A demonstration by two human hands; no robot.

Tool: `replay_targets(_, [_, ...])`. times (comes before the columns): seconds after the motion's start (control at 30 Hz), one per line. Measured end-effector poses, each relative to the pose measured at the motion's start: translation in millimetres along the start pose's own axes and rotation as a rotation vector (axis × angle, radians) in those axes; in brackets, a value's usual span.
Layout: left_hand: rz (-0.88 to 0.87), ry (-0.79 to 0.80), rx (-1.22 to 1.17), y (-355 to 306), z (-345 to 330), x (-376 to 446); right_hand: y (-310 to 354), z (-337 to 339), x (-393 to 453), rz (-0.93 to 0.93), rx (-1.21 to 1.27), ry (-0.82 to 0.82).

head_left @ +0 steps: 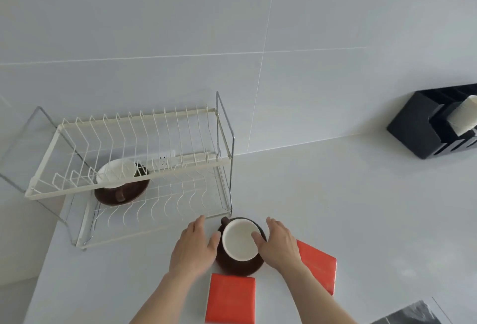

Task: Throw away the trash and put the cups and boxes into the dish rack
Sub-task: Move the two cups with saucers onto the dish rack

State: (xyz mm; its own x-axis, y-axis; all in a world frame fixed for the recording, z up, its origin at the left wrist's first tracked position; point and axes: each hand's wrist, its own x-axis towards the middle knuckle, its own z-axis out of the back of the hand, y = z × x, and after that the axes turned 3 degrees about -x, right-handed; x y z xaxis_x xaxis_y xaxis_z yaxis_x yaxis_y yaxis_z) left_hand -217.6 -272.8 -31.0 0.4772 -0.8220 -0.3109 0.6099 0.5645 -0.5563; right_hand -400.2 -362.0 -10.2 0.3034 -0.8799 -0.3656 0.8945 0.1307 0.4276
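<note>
A brown cup with a white inside (pixel 238 241) stands on a brown saucer (pixel 238 268) on the white counter, just in front of the dish rack (pixel 144 189). My left hand (pixel 193 246) lies to its left, fingers spread, thumb touching the saucer's edge. My right hand (pixel 280 243) wraps the cup's right side with its thumb on the rim. Two red boxes lie flat on the counter: one (pixel 229 298) near me, the other (pixel 318 264) partly under my right wrist. A second cup on a saucer (pixel 121 186) sits in the rack's lower tier.
The two-tier white wire rack stands against the tiled wall at the left; its upper tier holds nothing. A black organizer (pixel 423 127) with a white paper cup (pixel 464 117) sits at the far right. Something dark and shiny (pixel 413 314) shows at the bottom right corner.
</note>
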Motion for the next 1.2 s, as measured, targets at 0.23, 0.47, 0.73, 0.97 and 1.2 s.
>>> replay_targets(0.23, [0.296,0.090,-0.192,-13.8,-34.3,8.5,-28.3,-9.9,33.1,-0.134,0.223,0.214])
replay_targets(0.47, [0.501,0.161,-0.308,-17.8,-45.7,10.6,-33.1,-7.2,48.3,-0.139,0.289,0.236])
replay_targets(0.73, [0.491,0.104,-0.413,-16.5,-42.3,7.8,-35.7,-11.7,58.6,-0.191,0.356,0.262])
replay_targets(0.97, [0.468,0.051,-0.488,-20.3,-22.1,-3.0,-22.7,-6.1,51.4,-0.174,0.390,0.219])
replay_targets(1.2, [0.397,0.031,-0.538,-1.3,21.2,-8.6,15.1,-3.9,32.2,-0.143,0.421,0.144])
